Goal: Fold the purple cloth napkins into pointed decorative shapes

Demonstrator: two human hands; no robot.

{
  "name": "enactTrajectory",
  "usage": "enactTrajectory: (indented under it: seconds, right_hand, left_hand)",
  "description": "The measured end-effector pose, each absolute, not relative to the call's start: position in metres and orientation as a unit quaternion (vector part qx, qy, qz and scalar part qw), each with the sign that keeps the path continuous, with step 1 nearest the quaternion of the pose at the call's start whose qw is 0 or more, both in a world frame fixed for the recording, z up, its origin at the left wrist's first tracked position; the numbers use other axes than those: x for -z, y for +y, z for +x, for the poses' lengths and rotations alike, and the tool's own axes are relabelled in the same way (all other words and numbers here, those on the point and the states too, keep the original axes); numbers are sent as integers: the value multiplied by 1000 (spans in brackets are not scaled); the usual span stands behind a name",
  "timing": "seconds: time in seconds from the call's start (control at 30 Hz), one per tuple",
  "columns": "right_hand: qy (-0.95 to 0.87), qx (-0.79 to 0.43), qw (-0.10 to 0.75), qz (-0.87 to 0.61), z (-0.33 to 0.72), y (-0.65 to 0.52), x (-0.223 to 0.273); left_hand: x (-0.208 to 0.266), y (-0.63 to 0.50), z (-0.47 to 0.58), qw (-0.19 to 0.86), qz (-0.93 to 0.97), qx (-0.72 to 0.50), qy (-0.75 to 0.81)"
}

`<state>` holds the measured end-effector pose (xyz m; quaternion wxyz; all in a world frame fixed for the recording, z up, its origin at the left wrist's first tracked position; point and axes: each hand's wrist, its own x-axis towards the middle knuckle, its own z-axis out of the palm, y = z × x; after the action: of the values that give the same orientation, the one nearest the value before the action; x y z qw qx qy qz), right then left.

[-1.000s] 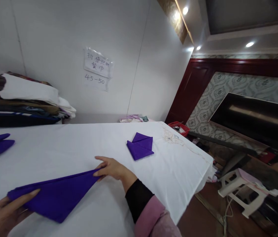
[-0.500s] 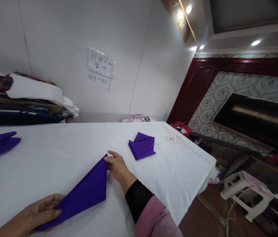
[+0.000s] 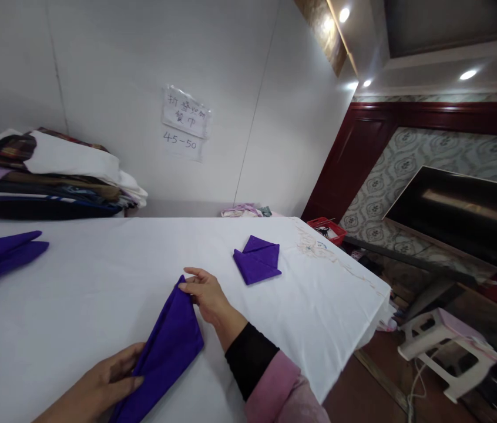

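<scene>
A purple cloth napkin (image 3: 167, 352), folded into a long pointed shape, slants over the white tablecloth (image 3: 85, 294) between my hands. With thumb and fingers my left hand (image 3: 110, 382) grips its lower left edge, and some of those fingers are hidden behind the cloth. My right hand (image 3: 207, 296) pinches the upper tip between thumb and forefinger. To the right of that hand lies a second purple napkin (image 3: 259, 261), folded flat with several corners. Another folded purple napkin (image 3: 2, 255) with two pointed ends lies at the left edge of the view.
A pile of folded clothes (image 3: 63, 176) stands behind the table at left. Handwritten paper signs (image 3: 185, 123) hang on the grey wall. Beyond the table's right edge are a red basket (image 3: 328, 230), a white plastic stool (image 3: 455, 341) and a dark television screen (image 3: 464, 223).
The held napkin has turned steeper. My left hand has slid right and up along its edge, while my right hand has shifted slightly left with the tip. The camera has turned a little left.
</scene>
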<state>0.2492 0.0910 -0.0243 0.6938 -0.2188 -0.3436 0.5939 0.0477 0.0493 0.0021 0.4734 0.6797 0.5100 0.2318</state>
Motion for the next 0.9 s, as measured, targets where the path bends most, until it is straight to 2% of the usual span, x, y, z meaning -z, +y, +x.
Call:
enactTrajectory:
  seconds: [0.2,0.37,0.53,0.73,0.9]
  right_hand:
    - [-384,-658,582,-285,255,94,43]
    - [-381,-720,521,-255,253,81,52]
    - [-327,-758,541,-161,249,51,51]
    - [-190,-737,643,-83,228,11,53]
    - [-156,-765,623,-53,207,-6,56]
  left_hand:
    - [-20,31,57,617,630,-194,430]
    - [-28,27,52,636,617,-221,407]
    - [-31,28,46,633,611,-266,394]
    - [-36,20,51,608,606,-285,426]
    - [-26,16,59,583,612,-276,458]
